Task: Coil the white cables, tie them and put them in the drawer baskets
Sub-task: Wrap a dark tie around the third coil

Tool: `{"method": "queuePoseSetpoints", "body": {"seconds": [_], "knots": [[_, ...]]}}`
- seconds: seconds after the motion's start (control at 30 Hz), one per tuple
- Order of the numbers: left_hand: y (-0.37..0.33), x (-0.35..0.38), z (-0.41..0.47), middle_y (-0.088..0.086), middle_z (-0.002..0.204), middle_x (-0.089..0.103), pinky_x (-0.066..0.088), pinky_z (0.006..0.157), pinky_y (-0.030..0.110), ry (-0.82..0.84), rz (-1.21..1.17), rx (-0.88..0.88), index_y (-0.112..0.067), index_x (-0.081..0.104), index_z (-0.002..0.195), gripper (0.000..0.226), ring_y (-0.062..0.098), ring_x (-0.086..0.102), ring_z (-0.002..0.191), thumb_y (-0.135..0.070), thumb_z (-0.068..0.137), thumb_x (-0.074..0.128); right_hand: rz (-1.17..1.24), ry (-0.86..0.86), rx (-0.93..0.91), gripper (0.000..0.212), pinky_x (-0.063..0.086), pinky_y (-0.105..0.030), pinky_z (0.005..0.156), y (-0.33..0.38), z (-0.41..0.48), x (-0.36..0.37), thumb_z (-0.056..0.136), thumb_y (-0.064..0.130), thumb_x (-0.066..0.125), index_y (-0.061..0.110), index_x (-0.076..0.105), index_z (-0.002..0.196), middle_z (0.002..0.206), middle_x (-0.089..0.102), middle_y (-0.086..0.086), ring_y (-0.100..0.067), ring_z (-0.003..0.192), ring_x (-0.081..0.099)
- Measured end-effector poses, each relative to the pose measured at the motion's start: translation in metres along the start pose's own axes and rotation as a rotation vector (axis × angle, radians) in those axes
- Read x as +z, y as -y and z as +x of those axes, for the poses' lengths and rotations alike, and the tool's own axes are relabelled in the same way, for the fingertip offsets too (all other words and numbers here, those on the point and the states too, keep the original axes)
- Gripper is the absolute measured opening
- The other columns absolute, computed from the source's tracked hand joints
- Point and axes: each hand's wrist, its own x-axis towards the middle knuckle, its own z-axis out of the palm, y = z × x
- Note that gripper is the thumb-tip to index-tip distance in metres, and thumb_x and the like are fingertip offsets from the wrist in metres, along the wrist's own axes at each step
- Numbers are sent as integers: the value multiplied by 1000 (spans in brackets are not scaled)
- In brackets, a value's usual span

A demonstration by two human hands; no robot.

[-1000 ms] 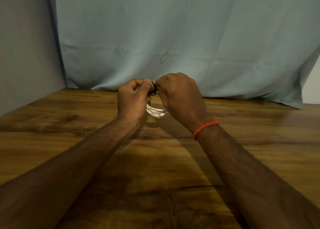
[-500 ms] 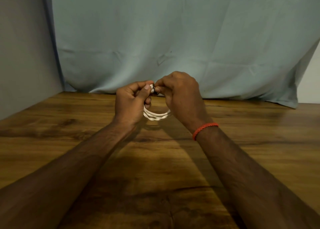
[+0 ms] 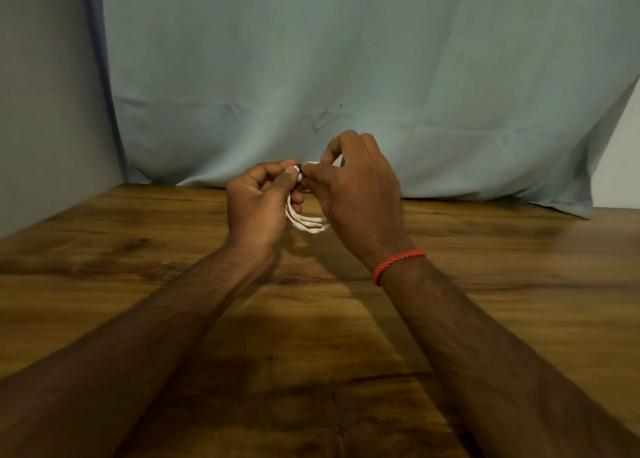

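The coiled cable is gripped by both hands above the table. Its top is pinched between the left hand and right hand.

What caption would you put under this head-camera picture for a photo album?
Left hand and right hand pinch the top of a coiled white cable held over a wooden table.

White cable coil, red braided wristband, pale blue-grey cloth, brown wood-grain table
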Motion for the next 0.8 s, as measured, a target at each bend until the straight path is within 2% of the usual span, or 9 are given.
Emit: {"method": "queuePoseSetpoints", "body": {"seconds": [0.2, 0.23, 0.3, 0.37, 0.4, 0.47, 0.53, 0.63, 0.8], "knots": [[-2, 2, -3, 2, 65, 71, 51, 51, 22, -36, -67, -102, -4, 72, 100, 11, 7, 59, 50, -1, 92, 65, -20, 56, 14, 13, 16, -27, 55, 5, -1, 0, 88, 15, 65, 24, 74, 85, 64, 58, 1, -19, 68, 39], [-2, 2, -3, 4, 68, 72, 52, 52, 23, -34, -59, -108, -5, 73, 99, 10, 8, 60, 51, -2, 92, 66, -6, 78, 17, 16, 18, -28, 54, 4, 0, 1, 87, 13, 61, 24, 73, 86, 63, 58, 0, -19, 67, 37], [-1, 1, -4, 7, 73, 73, 54, 54, 25, -14, -44, -114, -5, 73, 100, 10, 9, 63, 53, -4, 92, 67, 79, 125, 45, 19, 33, -30, 53, 2, 0, 7, 88, 14, 57, 22, 74, 90, 68, 65, -1, -23, 67, 51], [-1, 1, -5, 8, 77, 74, 54, 56, 26, 10, -15, -101, -7, 72, 99, 9, 10, 65, 55, -5, 92, 67, 277, 104, 178, 16, 53, -39, 62, -4, -2, 12, 88, 18, 61, 22, 75, 95, 77, 73, -2, -26, 75, 67], [-2, 1, -5, 8, 78, 74, 54, 56, 25, 17, 3, -89, -9, 72, 98, 8, 11, 66, 56, -6, 92, 68, 390, 69, 272, 11, 57, -42, 67, -6, -3, 13, 88, 20, 65, 21, 74, 94, 78, 75, -2, -26, 77, 70], [-3, 1, -5, 8, 79, 75, 56, 57, 25, 22, 26, -67, -9, 72, 99, 8, 13, 69, 59, -6, 92, 68, 520, 19, 412, 4, 58, -43, 68, -7, -3, 14, 86, 20, 73, 18, 72, 88, 76, 74, 1, -21, 74, 71], [-3, 2, -5, 8, 77, 76, 57, 58, 26, 26, 30, -60, -6, 71, 103, 11, 15, 71, 61, -6, 93, 68, 565, 17, 453, 4, 58, -44, 67, -7, -3, 15, 85, 19, 76, 16, 73, 85, 73, 74, 2, -18, 71, 70], [-2, 2, -8, 11, 80, 77, 58, 61, 27, 32, 22, -60, -2, 69, 110, 17, 17, 72, 65, -7, 94, 67, 600, 36, 444, 5, 60, -46, 63, -4, -3, 16, 88, 17, 73, 15, 77, 89, 75, 74, -2, -21, 69, 71], [-4, 3, -10, 4, 78, 77, 59, 62, 26, 29, -28, -60, -1, 66, 115, 19, 14, 73, 68, -5, 97, 63, 490, 81, 357, 15, 55, -39, 62, 4, -1, 13, 92, 15, 62, 15, 74, 83, 67, 69, -2, -18, 64, 65]]}}
